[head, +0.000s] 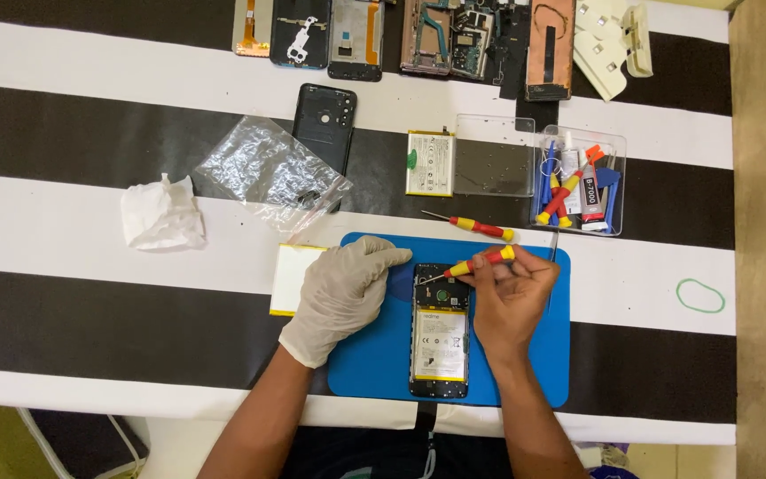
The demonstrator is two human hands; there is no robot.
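A table (pixel 90 239) covered in broad black and white stripes fills the view, and near its front edge lies a blue work mat (pixel 370 372). On the mat, slightly right of centre, sits an opened phone (pixel 439 333), back cover off, its white-and-yellow battery showing. It looks light and stiff but fragile inside; I would judge it best held by its long side edges, away from the bare parts at the far end.

The left hand (pixel 343 297), in a pale glove, rests flat and spread on the mat just left of the phone, holding nothing, its fingertips near the phone's far corner. The bare right hand (pixel 511 297) is pinched around a small red-and-yellow screwdriver (pixel 480 263), whose thin tip points at the phone's far end. That tool is slim and may slip, so a grip on the handle suits it.

Farther off lie a clear plastic bag (pixel 268 168), a crumpled tissue (pixel 163 215) to the left, a dark back cover (pixel 324 124), a loose battery (pixel 429 163), a second screwdriver (pixel 476 227), and a clear tray of tools (pixel 578 182) to the right. A green rubber band (pixel 700 295) lies at the far right.
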